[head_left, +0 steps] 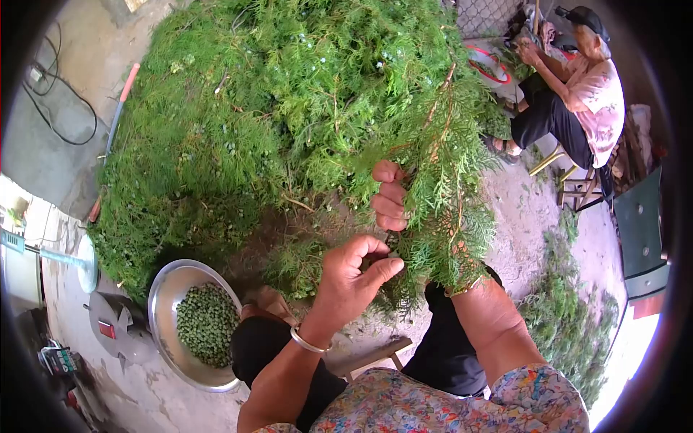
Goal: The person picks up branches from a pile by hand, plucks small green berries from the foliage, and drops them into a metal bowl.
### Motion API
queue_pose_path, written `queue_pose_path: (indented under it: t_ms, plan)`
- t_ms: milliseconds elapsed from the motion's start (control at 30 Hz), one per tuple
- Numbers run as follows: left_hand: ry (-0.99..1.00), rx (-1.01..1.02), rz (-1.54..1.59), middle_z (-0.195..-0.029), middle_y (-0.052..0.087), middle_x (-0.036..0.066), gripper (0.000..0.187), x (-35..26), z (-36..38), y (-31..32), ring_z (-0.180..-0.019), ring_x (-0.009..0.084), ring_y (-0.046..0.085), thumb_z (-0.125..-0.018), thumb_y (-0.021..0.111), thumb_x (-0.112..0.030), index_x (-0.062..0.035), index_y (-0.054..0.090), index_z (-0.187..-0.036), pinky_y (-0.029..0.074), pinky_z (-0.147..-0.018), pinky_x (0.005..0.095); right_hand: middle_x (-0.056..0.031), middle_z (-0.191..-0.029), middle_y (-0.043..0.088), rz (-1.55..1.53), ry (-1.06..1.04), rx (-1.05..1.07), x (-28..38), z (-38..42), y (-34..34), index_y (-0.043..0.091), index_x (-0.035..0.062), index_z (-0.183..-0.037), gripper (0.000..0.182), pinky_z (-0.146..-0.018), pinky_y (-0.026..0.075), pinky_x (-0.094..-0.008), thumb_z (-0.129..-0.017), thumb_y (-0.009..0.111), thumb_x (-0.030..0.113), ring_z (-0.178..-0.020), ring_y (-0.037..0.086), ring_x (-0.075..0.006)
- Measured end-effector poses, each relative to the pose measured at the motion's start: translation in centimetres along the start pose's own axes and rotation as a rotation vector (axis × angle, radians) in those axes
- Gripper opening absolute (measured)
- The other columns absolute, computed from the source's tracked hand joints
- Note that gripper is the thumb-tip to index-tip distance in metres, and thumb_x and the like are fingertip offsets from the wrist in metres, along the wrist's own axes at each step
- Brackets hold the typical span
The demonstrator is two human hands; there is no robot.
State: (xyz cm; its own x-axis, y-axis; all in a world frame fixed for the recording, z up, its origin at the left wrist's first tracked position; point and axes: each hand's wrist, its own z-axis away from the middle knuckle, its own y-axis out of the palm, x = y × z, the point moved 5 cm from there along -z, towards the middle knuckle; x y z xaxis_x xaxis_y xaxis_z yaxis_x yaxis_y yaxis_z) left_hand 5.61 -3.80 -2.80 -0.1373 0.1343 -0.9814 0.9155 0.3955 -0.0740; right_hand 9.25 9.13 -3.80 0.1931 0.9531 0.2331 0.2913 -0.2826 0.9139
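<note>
My right hand [390, 200] is wrapped round a leafy green conifer branch [456, 195], whose sprays hide most of the palm. Its curled fingers show at the branch's left side. Below them, my left hand [354, 274], with a bangle [310, 340] at the wrist, has thumb and index finger brought together at the edge of the foliage. What lies between those fingertips is too small to make out. At lower left a steel basin [160, 317] holds many small green berries [207, 325].
A big heap of cut conifer branches [238, 137] lies ahead. At right a seated person [595, 101] works near a red-rimmed container [491, 63]. Loose sprigs [559, 325] cover the floor at right. A pole [121, 108] and a fan [86, 263] are at left.
</note>
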Motion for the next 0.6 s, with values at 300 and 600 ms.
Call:
queue_pose_path:
  t_ms: [300, 600]
  plan:
    - [0.076, 0.029, -0.178, -0.069, 0.061, 0.004, 0.010, 0.5, -0.1, 0.2, -0.062, 0.0066, 0.055, -0.080, 0.066, -0.004, 0.0027, 0.059, -0.084, 0.044, -0.055, 0.0225, 0.0022, -0.066, 0.039, 0.230, -0.077, -0.245, -0.9, 0.5, 0.2, 0.048, 0.0012, -0.096, 0.058, -0.047, 0.031, -0.0247, -0.086, 0.047, 0.058, -0.054, 0.034, -0.0100]
    - [0.104, -0.142, -0.183, -0.069, 0.061, 0.004, 0.014, -0.8, 0.0, -0.7, -0.061, 0.0066, 0.054, -0.078, 0.068, -0.003, 0.0034, 0.058, -0.085, 0.043, -0.055, 0.0222, 0.0044, -0.069, 0.036, 0.049, -0.267, -0.300, -0.4, 2.5, 0.7, 0.052, 0.0091, -0.080, 0.039, -0.060, 0.028, -0.0217, -0.088, 0.050, 0.047, -0.069, 0.033, -0.0101]
